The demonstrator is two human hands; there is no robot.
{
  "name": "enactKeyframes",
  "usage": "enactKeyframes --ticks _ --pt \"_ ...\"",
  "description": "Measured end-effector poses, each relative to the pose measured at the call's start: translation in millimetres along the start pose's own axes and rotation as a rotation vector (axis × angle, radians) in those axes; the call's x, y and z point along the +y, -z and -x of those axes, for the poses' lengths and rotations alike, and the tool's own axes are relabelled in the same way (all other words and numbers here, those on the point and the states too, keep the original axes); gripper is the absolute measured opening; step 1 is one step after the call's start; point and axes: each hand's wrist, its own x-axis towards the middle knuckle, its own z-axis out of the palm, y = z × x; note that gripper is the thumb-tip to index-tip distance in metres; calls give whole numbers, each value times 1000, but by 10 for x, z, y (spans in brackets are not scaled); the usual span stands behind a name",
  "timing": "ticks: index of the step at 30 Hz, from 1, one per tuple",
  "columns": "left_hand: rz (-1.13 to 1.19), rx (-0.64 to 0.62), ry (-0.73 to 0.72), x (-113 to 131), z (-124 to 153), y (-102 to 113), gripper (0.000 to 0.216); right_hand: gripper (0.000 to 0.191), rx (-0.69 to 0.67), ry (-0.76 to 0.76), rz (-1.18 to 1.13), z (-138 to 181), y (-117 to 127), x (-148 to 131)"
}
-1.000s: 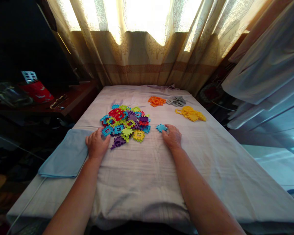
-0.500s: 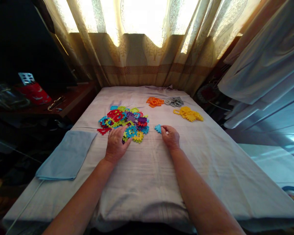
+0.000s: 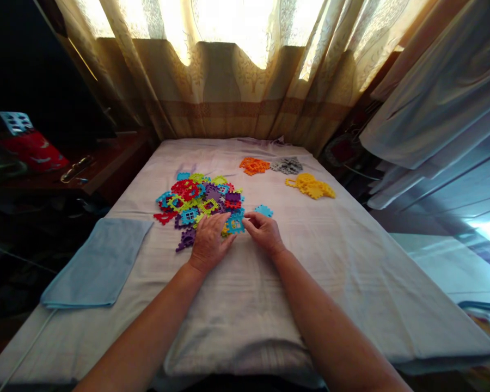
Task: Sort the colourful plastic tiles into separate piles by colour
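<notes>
A heap of interlocking plastic tiles (image 3: 187,190) in red, purple, lime and blue lies left of centre on the cloth-covered table. At its near right edge my left hand (image 3: 211,240) rests over the tiles, fingers stretched out and thumb apart. My right hand (image 3: 265,233) pinches the right edge of a blue window tile (image 3: 237,224), which lies between both hands. Part of a yellow tile (image 3: 225,230) shows by my left fingers. Just beyond my right hand a light blue tile (image 3: 263,209) lies alone on the cloth. Purple tiles (image 3: 187,238) stick out left of my left hand.
Farther back are an orange pile (image 3: 254,165), a grey pile (image 3: 286,165) and a yellow pile (image 3: 311,186) of pieces. A folded blue cloth (image 3: 98,264) lies at left. Curtains (image 3: 228,87) hang behind the table (image 3: 351,283); a dark cabinet (image 3: 118,155) stands left.
My right hand has let go of the light blue tile and moved left to the blue window tile. That tile and my left hand have shifted right, uncovering purple tiles.
</notes>
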Motion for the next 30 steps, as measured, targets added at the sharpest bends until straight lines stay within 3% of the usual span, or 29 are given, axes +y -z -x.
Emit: enactKeyframes --ticks 6,10,14,18,22,30 --pt "17 -29 28 -2 11 -19 48 31 63 -43 23 -29 4 21" --pt "-7 24 53 -49 -4 92 41 36 232 -109 106 -108 170 136" --pt "-54 99 172 -282 1 317 31 39 393 -231 245 -194 402 305" --pt "-111 145 318 -641 36 469 25 43 469 -293 365 -235 534 442" --pt "-164 107 384 -857 75 486 22 40 494 -313 432 -246 562 511" --pt "-178 13 433 -919 120 429 24 33 385 -346 561 -240 559 455"
